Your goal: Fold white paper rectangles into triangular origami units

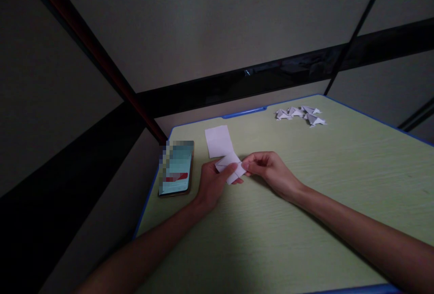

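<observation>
Between my two hands is a small piece of folded white paper (231, 177) with crease lines across it. My left hand (213, 181) grips it from the left, thumb on top and fingers underneath. At its right corner, my right hand (267, 167) pinches the paper between thumb and forefinger. Just behind it, a square white sheet (219, 141) lies flat on the table, its near edge partly covered by the folded paper.
A phone (178, 167) with a lit screen lies at the table's left edge. Several folded paper figures (314, 120) stand at the back right. The light green table (339, 163) has a blue rim, with panelled walls behind and at the left.
</observation>
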`<state>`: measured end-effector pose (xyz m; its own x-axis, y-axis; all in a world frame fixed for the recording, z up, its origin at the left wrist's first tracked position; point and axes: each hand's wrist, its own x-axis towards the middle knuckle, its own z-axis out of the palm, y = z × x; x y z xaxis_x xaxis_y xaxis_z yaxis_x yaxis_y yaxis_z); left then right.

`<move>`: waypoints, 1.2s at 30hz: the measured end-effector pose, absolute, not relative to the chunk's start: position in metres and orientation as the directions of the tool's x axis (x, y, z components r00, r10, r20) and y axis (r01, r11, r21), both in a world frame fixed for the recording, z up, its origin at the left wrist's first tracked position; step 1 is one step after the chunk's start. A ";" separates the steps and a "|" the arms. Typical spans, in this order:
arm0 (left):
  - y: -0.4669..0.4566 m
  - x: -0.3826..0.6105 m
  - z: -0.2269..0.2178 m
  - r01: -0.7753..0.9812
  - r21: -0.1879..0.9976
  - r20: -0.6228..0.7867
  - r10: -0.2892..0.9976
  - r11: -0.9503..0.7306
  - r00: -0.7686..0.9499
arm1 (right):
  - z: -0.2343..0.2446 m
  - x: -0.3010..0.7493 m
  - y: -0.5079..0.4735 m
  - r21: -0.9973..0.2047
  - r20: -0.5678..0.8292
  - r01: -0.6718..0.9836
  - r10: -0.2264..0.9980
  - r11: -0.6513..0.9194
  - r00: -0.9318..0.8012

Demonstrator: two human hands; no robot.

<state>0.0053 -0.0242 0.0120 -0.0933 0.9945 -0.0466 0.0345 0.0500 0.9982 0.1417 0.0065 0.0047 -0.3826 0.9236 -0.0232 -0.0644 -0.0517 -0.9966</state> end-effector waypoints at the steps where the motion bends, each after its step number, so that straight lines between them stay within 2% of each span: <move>1: -0.024 0.005 0.013 0.040 0.998 -0.050 0.995 0.054 -0.087 | 0.004 0.142 0.007 -0.996 -0.031 -0.065 0.928 -0.059 -0.372; 10: -0.024 0.006 0.013 0.074 0.997 -0.031 0.997 0.036 -0.066 | 0.003 0.141 0.006 -0.998 -0.033 -0.048 0.947 -0.050 -0.320; 16: -0.024 0.006 0.012 0.084 0.996 -0.002 0.999 0.005 -0.040 | 0.003 0.139 0.007 -0.988 -0.041 -0.132 0.965 -0.078 -0.258; 22: -0.024 0.005 0.013 0.078 0.997 -0.004 0.998 0.009 -0.058 | 0.006 0.141 0.008 -0.966 -0.025 -0.224 0.913 -0.127 -0.407; 26: -0.024 0.006 0.014 0.074 0.997 -0.013 0.998 0.018 -0.068 | 0.009 0.141 0.005 -0.980 -0.014 -0.161 0.853 -0.115 -0.522; 31: -0.024 0.006 0.012 0.077 0.997 -0.022 0.998 0.027 -0.064 | 0.008 0.141 0.006 -0.995 -0.008 -0.080 0.849 -0.059 -0.528; 36: -0.024 0.005 0.012 0.088 0.996 -0.004 0.995 0.013 -0.102 | 0.005 0.140 0.006 -0.995 -0.005 -0.080 0.869 -0.051 -0.495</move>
<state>0.0047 -0.0241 0.0116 -0.1019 0.9948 -0.0042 0.0877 0.0132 0.9961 0.1402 0.0063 0.0048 -0.4951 0.8688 -0.0048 -0.0801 -0.0511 -0.9955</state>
